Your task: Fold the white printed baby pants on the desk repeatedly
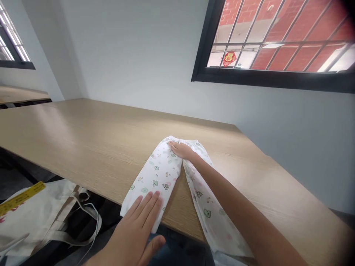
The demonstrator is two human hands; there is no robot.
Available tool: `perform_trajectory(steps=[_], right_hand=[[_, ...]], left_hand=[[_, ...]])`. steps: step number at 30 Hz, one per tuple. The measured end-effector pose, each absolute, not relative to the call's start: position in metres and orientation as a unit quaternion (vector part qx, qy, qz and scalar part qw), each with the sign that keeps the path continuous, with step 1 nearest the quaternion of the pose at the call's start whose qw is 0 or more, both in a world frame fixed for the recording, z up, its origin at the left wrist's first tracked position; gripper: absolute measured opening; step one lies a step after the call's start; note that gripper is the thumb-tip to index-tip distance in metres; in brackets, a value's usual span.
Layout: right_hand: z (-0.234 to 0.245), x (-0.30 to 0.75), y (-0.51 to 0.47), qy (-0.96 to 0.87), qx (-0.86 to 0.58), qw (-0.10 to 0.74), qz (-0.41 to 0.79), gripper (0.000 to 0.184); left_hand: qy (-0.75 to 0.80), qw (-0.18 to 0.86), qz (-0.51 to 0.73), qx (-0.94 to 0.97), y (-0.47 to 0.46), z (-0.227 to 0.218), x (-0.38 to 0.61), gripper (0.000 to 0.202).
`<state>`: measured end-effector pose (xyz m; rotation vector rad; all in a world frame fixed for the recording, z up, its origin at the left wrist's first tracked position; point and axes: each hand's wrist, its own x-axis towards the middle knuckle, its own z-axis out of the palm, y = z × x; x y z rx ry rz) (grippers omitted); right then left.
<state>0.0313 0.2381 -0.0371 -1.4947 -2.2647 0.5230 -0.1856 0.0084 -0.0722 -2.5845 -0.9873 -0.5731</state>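
Your left hand (pixel 135 229): fingers straight, flat on left pant leg's (pixel 155 177) near end | right hand (pixel 183 150): fingers flat, just below far waistband (pixel 191 142) | patterned white pants (pixel 173 166) run far to near

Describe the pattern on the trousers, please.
The trousers are white with small scattered green and pink prints; the head view shows it best.

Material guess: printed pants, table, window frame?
Printed pants: soft, matte fabric, maybe cotton; soft creases, gathered waist. Table: wood or wood-look laminate, satin finish; faint grain, blurred light reflections. Window frame: probably coated metal, though plastic is possible; uniformly dark, smooth, crisp straight edges.
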Motion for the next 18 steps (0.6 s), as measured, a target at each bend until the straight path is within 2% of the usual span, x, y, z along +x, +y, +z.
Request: perform_trajectory(steps=[3,8,13,18], right_hand=[[-0.037,0.040,0.237,-0.790,-0.537,0.218,0.201,0.030],[-0.036,0.080,0.225,-0.720,-0.593,0.311,0.180,0.028],[-0.035,0.129,0.199,-0.616,-0.666,0.380,0.183,0.032],[-0.027,0.148,0.179,-0.566,-0.661,0.401,0.287,0.026]], left_hand=[[-0.347,0.209,-0.215,-0.889,0.004,-0.070,-0.186,0.058],[-0.438,0.158,-0.302,-0.832,0.008,-0.062,-0.145,0.041],[-0.248,0.076,-0.401,-0.879,0.004,-0.072,-0.062,0.039],[-0.164,0.083,-0.366,-0.912,0.002,-0.084,-0.001,0.035]])
